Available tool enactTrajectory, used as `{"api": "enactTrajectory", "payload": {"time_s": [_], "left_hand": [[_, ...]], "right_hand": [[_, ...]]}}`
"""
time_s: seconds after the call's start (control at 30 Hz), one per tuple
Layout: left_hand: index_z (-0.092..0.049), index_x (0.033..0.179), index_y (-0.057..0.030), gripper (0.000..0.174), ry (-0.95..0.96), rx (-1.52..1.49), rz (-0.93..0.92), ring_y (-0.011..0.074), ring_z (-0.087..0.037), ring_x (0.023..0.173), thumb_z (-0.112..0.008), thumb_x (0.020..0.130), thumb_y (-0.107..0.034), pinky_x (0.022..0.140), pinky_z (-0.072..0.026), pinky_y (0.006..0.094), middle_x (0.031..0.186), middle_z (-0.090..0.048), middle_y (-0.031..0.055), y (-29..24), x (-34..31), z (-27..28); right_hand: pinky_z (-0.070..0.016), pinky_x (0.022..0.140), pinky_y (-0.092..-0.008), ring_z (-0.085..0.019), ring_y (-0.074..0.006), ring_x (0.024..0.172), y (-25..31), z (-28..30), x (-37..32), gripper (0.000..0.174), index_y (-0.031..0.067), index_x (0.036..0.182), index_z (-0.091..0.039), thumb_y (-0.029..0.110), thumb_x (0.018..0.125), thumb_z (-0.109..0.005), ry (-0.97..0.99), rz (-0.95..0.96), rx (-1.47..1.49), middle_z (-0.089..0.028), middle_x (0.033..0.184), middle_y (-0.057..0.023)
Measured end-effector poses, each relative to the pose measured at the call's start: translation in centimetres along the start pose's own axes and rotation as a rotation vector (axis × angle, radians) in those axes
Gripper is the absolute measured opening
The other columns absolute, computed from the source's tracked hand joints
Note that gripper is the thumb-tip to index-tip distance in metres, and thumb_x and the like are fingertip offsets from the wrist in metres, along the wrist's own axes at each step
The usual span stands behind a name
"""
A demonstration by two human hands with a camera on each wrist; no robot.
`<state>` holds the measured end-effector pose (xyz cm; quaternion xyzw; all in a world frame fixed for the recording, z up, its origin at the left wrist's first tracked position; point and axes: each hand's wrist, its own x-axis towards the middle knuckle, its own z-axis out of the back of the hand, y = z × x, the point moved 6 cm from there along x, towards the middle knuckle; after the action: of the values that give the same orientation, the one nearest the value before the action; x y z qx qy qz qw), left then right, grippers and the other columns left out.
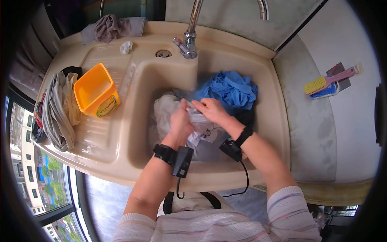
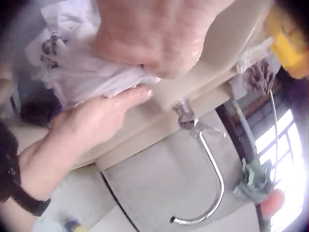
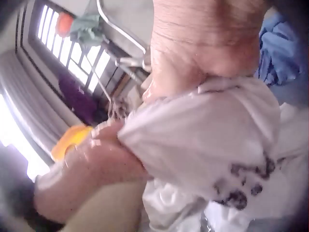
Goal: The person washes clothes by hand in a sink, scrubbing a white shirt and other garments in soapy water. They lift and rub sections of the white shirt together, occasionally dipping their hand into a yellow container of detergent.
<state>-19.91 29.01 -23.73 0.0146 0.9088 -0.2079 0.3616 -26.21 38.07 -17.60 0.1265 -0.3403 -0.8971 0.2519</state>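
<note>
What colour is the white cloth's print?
The print is nearly black, clearest in the right wrist view.

You're at a home laundry sink, shown by the beige moulded basin (image 1: pixel 121 155) with ribbed drainboard (image 1: pixel 94 137), soaking blue cloth (image 1: pixel 230 89) and pink-handled scrubbing brush (image 1: pixel 328 82).

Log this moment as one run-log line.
left hand: grips white printed cloth | right hand: grips same cloth | place: over sink basin | blue cloth: unheld
</note>
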Motion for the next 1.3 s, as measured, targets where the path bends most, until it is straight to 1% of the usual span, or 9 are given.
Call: {"api": "enactTrajectory", "payload": {"time_s": [0.13, 0.33, 0.57, 0.63, 0.87, 0.93, 1.03, 1.17, 1.3], "left_hand": [[-0.050, 0.079, -0.0064, 0.024, 0.014, -0.049, -0.117, 0.0208, -0.052, 0.068, -0.049, 0.089, -0.028, 0.065, -0.0458, 0.0390, 0.074, -0.051, 0.0055, -1.5, 0.8, 0.7], [-0.053, 0.093, -0.0017, 0.027, 0.042, 0.180, -0.180, 0.0189, -0.054, 0.082, -0.052, 0.088, -0.028, 0.070, -0.0463, 0.0350, 0.086, -0.056, 0.0064, -1.0, 0.3, 0.2], [-0.056, 0.090, -0.0084, 0.029, 0.499, -0.040, -0.189, 0.0139, -0.052, 0.074, -0.042, 0.091, -0.034, 0.066, -0.0441, 0.0289, 0.082, -0.055, 0.0035, -0.4, -2.0, -0.1], [-0.056, 0.092, -0.0090, 0.030, 0.290, -0.031, -0.137, 0.0145, -0.053, 0.078, -0.041, 0.092, -0.034, 0.069, -0.0444, 0.0291, 0.085, -0.056, 0.0034, 0.4, -2.2, -1.4], [-0.055, 0.093, -0.0071, 0.028, 0.446, -0.075, -0.036, 0.0162, -0.054, 0.083, -0.041, 0.092, -0.031, 0.072, -0.0448, 0.0311, 0.088, -0.058, 0.0033, 0.9, 1.3, 1.1], [-0.055, 0.091, -0.0067, 0.027, 0.693, -0.080, -0.027, 0.0160, -0.054, 0.081, -0.042, 0.091, -0.031, 0.071, -0.0447, 0.0312, 0.087, -0.058, 0.0033, 1.4, 1.3, 0.0], [-0.054, 0.085, -0.0042, 0.032, 0.027, 0.312, -0.057, 0.0195, -0.053, 0.079, -0.054, 0.085, -0.036, 0.066, -0.0451, 0.0341, 0.084, -0.056, 0.0066, 0.8, -2.8, -1.5], [-0.051, 0.082, -0.0049, 0.032, 0.060, 0.326, 0.037, 0.0227, -0.056, 0.075, -0.061, 0.081, -0.035, 0.067, -0.0478, 0.0431, 0.084, -0.056, 0.0105, 1.1, -1.4, -2.4], [-0.057, 0.082, -0.0011, 0.025, 0.274, 0.637, -0.121, 0.0116, -0.046, 0.045, -0.066, 0.076, -0.024, 0.042, -0.0360, 0.0254, 0.060, -0.053, 0.0014, -0.6, 2.2, -3.2]], "right_hand": [[-0.0374, 0.053, -0.0263, -0.043, -0.0062, 0.062, 0.8, 2.2, -2.2, 0.033, 0.0012, 0.069, -0.058, 0.032, 0.079, -0.062, 0.443, -0.028, 0.162, -0.054, 0.063, -0.0003], [-0.0422, 0.064, -0.0234, -0.054, -0.0109, 0.069, -1.6, 1.4, -0.1, 0.015, 0.0002, 0.085, -0.058, 0.005, 0.071, -0.054, 0.174, -0.167, 0.773, -0.058, 0.076, -0.0026], [-0.0458, 0.058, -0.0422, -0.059, -0.0344, 0.065, 8.6, -0.9, -2.3, 0.021, 0.0033, 0.076, -0.058, 0.023, 0.077, -0.054, -0.093, 0.314, 0.004, -0.060, 0.067, -0.0181], [-0.0451, 0.058, -0.0463, -0.056, -0.0396, 0.065, 6.3, -1.3, -0.9, 0.029, 0.0037, 0.069, -0.058, 0.030, 0.080, -0.051, -0.277, 0.184, -0.039, -0.059, 0.066, -0.0189], [-0.0446, 0.055, -0.0451, -0.057, -0.0360, 0.062, 7.5, -1.6, -2.6, 0.029, 0.0029, 0.066, -0.056, 0.025, 0.083, -0.049, -0.280, 0.332, -0.184, -0.058, 0.067, -0.0177], [-0.0447, 0.056, -0.0455, -0.057, -0.0367, 0.064, 7.4, -1.6, -3.2, 0.026, 0.0030, 0.068, -0.056, 0.024, 0.082, -0.048, -0.257, 0.314, -0.125, -0.058, 0.069, -0.0179], [-0.0437, 0.058, -0.0462, -0.056, -0.0379, 0.069, 0.1, -0.5, -0.8, 0.028, 0.0070, 0.074, -0.060, 0.030, 0.083, -0.048, -0.172, -0.057, -0.144, -0.059, 0.071, -0.0183], [-0.0445, 0.065, -0.0443, -0.058, -0.0372, 0.077, -7.8, 2.5, -0.6, 0.042, 0.0037, 0.078, -0.062, 0.042, 0.082, -0.047, -0.092, -0.242, -0.103, -0.061, 0.076, -0.0193], [-0.0454, 0.072, -0.0381, -0.059, -0.0338, 0.081, -11.7, 5.2, -1.2, 0.039, 0.0033, 0.086, -0.062, 0.041, 0.076, -0.058, -0.195, -0.358, 0.125, -0.062, 0.082, -0.0184]]}}
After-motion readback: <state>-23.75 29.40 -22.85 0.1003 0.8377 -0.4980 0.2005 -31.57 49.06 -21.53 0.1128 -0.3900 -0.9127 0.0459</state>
